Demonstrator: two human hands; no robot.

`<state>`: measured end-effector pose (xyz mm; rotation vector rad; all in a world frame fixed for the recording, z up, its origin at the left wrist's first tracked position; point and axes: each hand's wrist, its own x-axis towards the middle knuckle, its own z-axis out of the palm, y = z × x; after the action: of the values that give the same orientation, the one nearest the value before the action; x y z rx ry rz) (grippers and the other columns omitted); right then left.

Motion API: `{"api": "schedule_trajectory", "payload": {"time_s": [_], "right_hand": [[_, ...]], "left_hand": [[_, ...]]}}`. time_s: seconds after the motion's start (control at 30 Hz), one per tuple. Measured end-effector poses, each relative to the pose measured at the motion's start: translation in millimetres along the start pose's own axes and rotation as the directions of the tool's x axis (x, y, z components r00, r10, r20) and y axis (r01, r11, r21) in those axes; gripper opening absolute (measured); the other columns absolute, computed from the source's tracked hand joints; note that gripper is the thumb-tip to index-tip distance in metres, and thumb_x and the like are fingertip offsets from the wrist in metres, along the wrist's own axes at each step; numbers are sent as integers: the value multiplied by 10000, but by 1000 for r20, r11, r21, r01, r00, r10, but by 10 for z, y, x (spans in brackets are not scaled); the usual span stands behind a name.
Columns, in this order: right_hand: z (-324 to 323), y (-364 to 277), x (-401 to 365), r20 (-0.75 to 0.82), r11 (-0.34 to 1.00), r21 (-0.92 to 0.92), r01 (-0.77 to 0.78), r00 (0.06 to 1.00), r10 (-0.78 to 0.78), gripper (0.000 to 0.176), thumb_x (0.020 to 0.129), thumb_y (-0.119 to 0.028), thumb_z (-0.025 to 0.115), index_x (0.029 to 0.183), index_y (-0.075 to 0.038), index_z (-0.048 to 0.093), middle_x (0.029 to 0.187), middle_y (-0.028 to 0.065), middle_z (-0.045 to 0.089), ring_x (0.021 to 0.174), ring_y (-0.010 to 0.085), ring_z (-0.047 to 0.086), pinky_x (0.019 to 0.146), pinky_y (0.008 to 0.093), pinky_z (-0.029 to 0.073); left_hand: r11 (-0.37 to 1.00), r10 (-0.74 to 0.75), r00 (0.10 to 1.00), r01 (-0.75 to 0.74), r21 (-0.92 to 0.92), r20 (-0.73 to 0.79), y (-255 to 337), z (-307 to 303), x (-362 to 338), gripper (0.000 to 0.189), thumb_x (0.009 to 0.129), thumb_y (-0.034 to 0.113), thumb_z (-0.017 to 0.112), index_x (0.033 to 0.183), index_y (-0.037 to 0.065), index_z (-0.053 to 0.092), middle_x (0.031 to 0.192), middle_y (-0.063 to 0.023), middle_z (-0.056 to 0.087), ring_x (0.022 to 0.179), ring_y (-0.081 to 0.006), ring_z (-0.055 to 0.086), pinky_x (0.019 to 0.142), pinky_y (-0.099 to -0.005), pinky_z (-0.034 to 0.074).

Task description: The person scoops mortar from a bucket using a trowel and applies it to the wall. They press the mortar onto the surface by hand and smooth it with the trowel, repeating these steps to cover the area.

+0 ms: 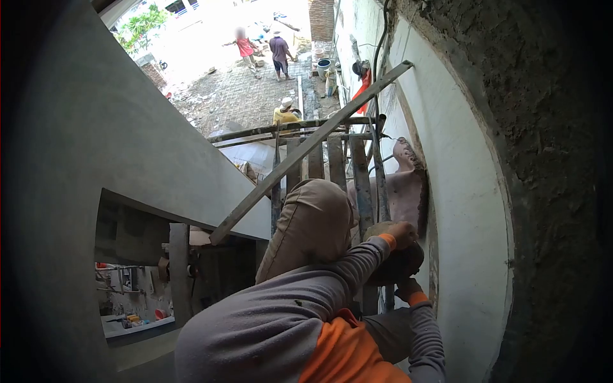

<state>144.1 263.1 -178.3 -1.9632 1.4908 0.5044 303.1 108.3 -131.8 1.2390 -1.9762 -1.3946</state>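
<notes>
Reaching across to the right, my left hand (402, 235) is closed in a fist near the wall, over the upper edge of a dark rounded object (397, 263). Lower down, my right hand (407, 289) is closed at the lower edge of that same object. What sits inside my left fist I cannot tell. Beside my hands, a pinkish-brown piece with a ragged dark edge (402, 195) lies along the wall. My bent knee (313, 217) rises to the left of my hands, above the scaffold planks (335, 159).
A long plank (306, 156) slants across the scaffold towards the white wall (469, 191). Bamboo rails (255, 133) cross the far end. Several people stand below, one in yellow (285, 115), near a bucket (324, 65). An opening (137, 293) lies low at left.
</notes>
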Motion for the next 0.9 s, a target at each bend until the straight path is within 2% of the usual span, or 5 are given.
{"api": "schedule_trajectory", "payload": {"time_s": [0.23, 0.4, 0.6, 0.77, 0.9], "right_hand": [[535, -250, 122, -266, 977, 152, 150, 958, -106, 395, 707, -212, 652, 1069, -72, 580, 963, 171, 631, 905, 367, 600, 789, 429, 500], [867, -359, 273, -544, 871, 331, 363, 828, -138, 392, 725, -151, 604, 1103, -75, 534, 762, 118, 618, 573, 244, 595, 518, 354, 501], [993, -212, 116, -384, 833, 509, 219, 923, -8, 270, 835, -213, 512, 1048, -52, 473, 634, 90, 560, 473, 193, 523, 440, 341, 444], [-1, -794, -420, 4, 446, 888, -113, 971, 238, 275, 893, -296, 475, 872, -25, 514, 561, 51, 510, 435, 139, 462, 417, 313, 383], [110, -614, -462, -60, 372, 928, -38, 967, 249, 325, 699, -131, 577, 1007, -28, 587, 627, 55, 557, 472, 133, 515, 426, 303, 425]], "left_hand": [[1000, 0, 999, -1, -27, -39, -20, -155, -25, 201, 798, 231, 620, 841, 41, 669, 794, -181, 641, 763, -342, 625, 706, -388, 480], [997, -49, 990, 40, -65, -134, -79, -205, 40, 230, 802, 239, 622, 806, 11, 654, 752, -199, 627, 715, -344, 619, 668, -392, 468], [987, -126, 955, 92, -135, -270, -119, -221, 58, 248, 807, 238, 620, 823, -5, 663, 746, -212, 625, 712, -321, 627, 674, -386, 468], [970, -197, 934, 141, -200, -297, -220, -202, 123, 249, 814, 242, 617, 844, 0, 671, 773, -214, 634, 737, -318, 632, 691, -377, 470], [963, -232, 931, 178, -202, -282, -263, -271, 168, 254, 823, 248, 614, 847, 3, 674, 778, -217, 635, 753, -317, 636, 701, -372, 471]]}}
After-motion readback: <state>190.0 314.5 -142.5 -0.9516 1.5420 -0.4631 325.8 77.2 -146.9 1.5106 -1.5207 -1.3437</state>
